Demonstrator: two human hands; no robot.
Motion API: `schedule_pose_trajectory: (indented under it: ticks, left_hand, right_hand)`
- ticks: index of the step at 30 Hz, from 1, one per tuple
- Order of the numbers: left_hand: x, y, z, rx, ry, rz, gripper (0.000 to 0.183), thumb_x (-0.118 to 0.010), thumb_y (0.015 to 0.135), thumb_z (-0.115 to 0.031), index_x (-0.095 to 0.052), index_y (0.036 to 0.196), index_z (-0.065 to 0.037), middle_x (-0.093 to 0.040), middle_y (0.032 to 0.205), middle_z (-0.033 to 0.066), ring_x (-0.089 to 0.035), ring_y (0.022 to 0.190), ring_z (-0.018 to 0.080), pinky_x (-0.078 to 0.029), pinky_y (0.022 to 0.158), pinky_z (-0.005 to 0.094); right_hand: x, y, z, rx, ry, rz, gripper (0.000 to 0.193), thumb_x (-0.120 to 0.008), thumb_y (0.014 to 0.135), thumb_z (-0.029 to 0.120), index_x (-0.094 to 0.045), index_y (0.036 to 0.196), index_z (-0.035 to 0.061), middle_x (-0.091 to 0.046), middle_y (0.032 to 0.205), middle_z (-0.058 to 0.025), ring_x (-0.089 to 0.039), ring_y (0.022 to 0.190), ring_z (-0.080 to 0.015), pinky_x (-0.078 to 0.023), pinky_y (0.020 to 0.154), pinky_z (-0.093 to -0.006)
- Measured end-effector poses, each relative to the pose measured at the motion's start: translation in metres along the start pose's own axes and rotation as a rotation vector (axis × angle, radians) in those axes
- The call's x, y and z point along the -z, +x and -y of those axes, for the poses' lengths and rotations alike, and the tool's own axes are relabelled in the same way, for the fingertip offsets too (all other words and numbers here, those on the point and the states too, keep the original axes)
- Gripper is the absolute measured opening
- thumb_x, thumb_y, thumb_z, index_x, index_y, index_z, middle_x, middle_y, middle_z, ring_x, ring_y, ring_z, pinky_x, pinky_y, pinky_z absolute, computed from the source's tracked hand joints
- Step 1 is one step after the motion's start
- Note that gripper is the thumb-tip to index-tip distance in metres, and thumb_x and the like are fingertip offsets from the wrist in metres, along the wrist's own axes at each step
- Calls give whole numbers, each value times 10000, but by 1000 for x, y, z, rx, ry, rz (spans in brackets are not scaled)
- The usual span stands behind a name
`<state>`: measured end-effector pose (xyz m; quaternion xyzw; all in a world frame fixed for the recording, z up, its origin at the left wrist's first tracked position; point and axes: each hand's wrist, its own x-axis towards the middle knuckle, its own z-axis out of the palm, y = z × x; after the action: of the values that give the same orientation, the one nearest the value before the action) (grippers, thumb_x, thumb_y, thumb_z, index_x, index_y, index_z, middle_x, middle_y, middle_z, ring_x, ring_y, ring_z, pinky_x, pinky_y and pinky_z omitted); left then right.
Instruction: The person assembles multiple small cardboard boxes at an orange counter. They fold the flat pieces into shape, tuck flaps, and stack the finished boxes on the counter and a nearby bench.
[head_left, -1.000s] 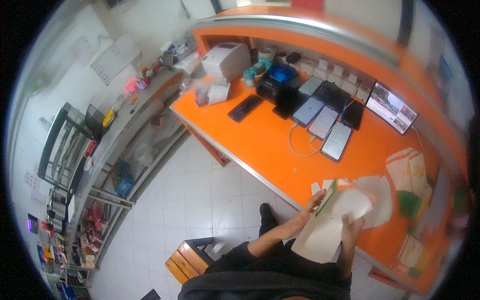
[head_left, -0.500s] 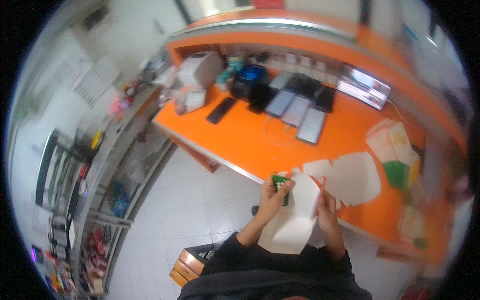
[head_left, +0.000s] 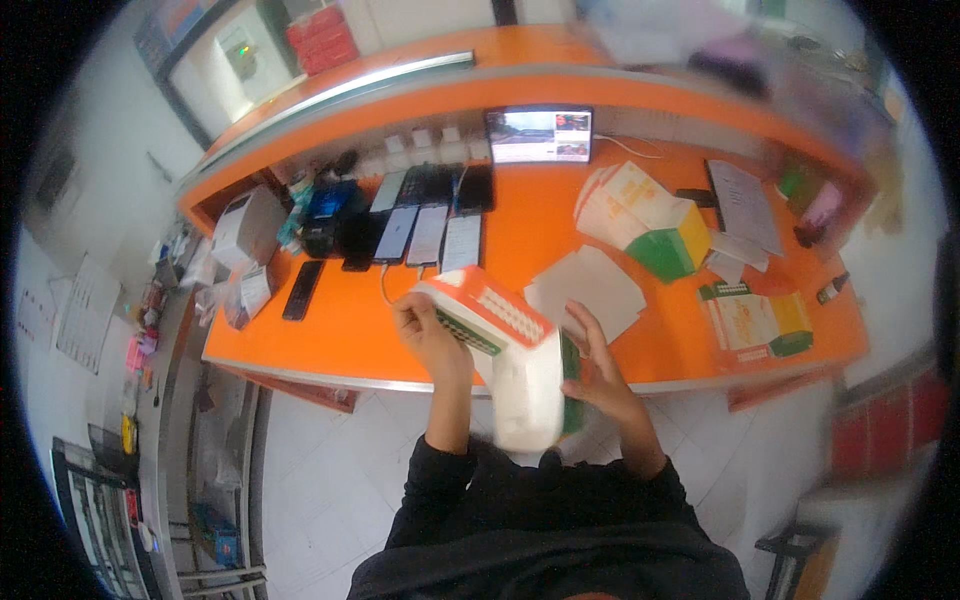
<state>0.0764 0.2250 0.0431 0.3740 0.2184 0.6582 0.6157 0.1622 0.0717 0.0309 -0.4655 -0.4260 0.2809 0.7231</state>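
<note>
Orange-and-green-panelled white cardboard box (head_left: 526,385) is gripped by our left hand (head_left: 432,338) and right hand (head_left: 602,378) above the orange surface's (head_left: 530,220) near edge.

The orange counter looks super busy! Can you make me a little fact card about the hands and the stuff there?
Carton: white, orange and green, partly folded, held up at the counter's near edge
Left hand: fingers gripping the carton's left end
Right hand: at the carton's green right side, how firmly I can't tell
Counter: orange
Pale flat sheets: lying beyond the carton
Patterned cartons: flat, fanned out, farther back
Phones: several, grouped left of centre
Screen: lit, at the back
</note>
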Motion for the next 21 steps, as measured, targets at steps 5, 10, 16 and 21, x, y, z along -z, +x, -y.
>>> schedule_pose_trajectory:
  ticks: [5, 10, 16, 21]
  left_hand:
    - [-20, -12, 2, 80, -86, 85, 161, -387, 823, -202, -382, 745, -61, -432, 722, 18, -423, 638, 87, -373, 600, 211]
    - [1, -2, 32, 363, -47, 1031, 229, -395, 811, -251, -467, 860, -39, -481, 845, 43, -460, 744, 138, -366, 687, 249]
    - [-76, 3, 47, 628, 122, 1512, 476, -459, 758, -336, -370, 1117, -35, -392, 1128, 114, -362, 1041, 199, -263, 877, 299]
    - [-188, 9, 95, 87, 449, 1345, 494, -546, 701, -241, -363, 1092, 0, -422, 1071, 126, -396, 994, 211, -302, 835, 302]
  right_hand:
    - [6, -50, -8, -456, 444, 59, 797, -668, 547, 332, -248, 1178, 87, -264, 1202, -104, -313, 1076, -220, -265, 878, -360]
    - [18, -32, 11, 10, -526, 612, 662, -665, 525, 325, -392, 1099, 140, -302, 1161, -147, -330, 1062, -280, -281, 856, -386]
    - [89, -30, 15, -134, -1166, 218, 620, -655, 469, 318, -457, 1042, 192, -292, 1155, -176, -294, 1062, -320, -266, 849, -413]
    - [149, 37, 67, 54, -1594, -174, 603, -664, 479, 326, -461, 1021, 157, -301, 1153, -125, -277, 1063, -313, -237, 847, -440]
